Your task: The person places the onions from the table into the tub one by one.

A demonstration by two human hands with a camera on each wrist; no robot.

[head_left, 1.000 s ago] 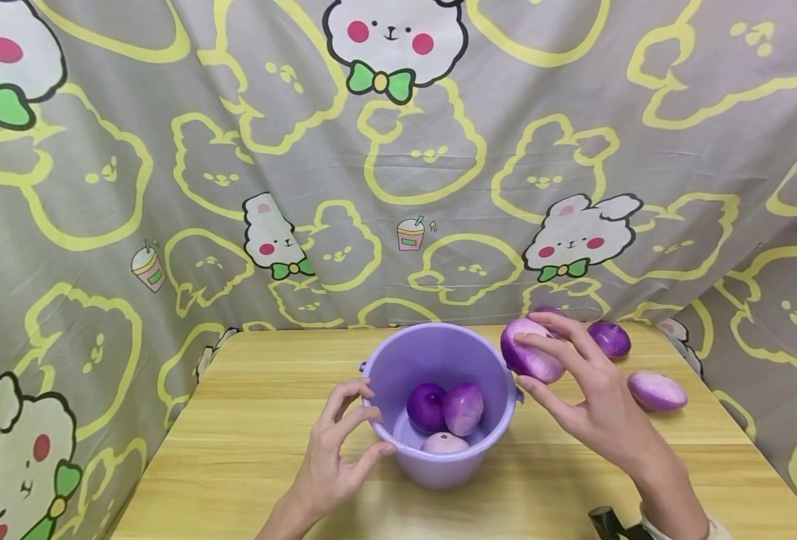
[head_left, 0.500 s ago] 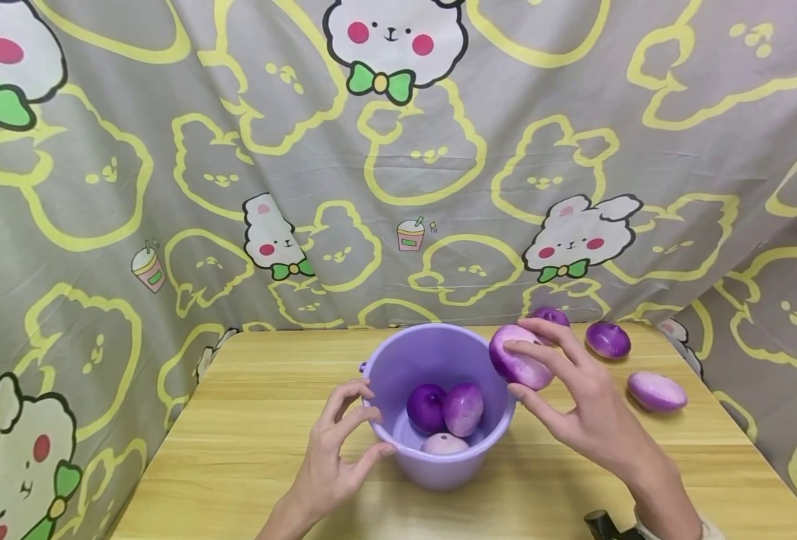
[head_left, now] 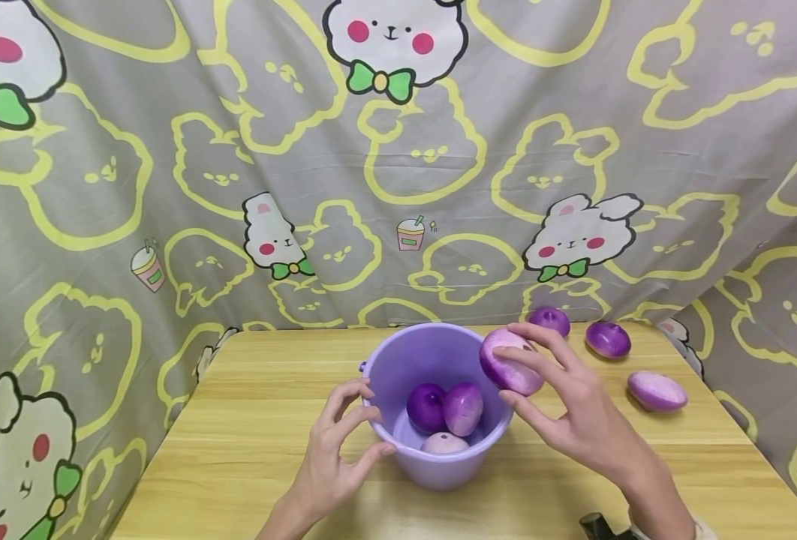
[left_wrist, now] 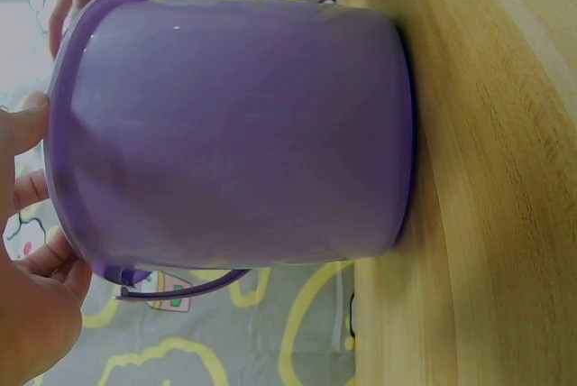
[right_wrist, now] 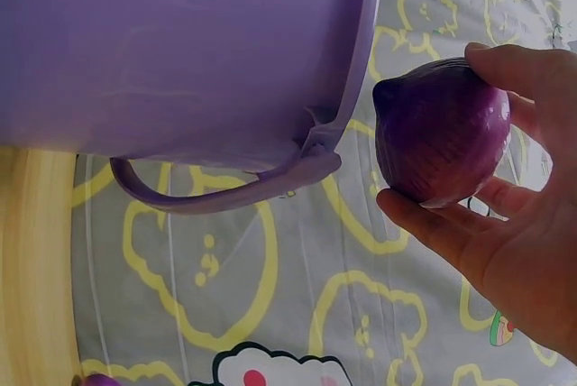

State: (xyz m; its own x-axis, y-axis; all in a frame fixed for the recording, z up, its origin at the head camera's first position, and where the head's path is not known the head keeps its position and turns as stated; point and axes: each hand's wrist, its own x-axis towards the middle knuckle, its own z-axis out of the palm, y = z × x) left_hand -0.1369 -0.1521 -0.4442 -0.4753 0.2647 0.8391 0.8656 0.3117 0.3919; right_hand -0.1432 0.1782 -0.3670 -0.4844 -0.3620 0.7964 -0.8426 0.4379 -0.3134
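My right hand (head_left: 574, 397) holds a red onion (head_left: 509, 364) between thumb and fingers, just over the right rim of a purple bucket (head_left: 439, 469). The right wrist view shows the held onion (right_wrist: 442, 133) apart from the bucket wall (right_wrist: 198, 52), its pointed tip toward the rim. On the bucket's left side, my left hand (head_left: 334, 442) grips the rim with curved fingers and thumb. The left wrist view has that thumb (left_wrist: 27, 120) at the rim of the upright bucket (left_wrist: 234, 133). Inside the bucket lie a dark onion (head_left: 427, 407), a lighter onion (head_left: 463, 409) and a pale onion (head_left: 444, 442).
On the wooden table (head_left: 250, 420), to the right, lie a pale purple onion (head_left: 657, 391), a dark onion (head_left: 608, 340) and another onion (head_left: 550, 321) near the back edge. A patterned curtain (head_left: 398, 187) hangs behind. The bucket's handle (right_wrist: 225, 197) hangs down outside.
My right hand has moved left and slightly down with the red onion, to above the bucket's right rim. An onion behind it has come into fuller view. The left hand and bucket stay put.
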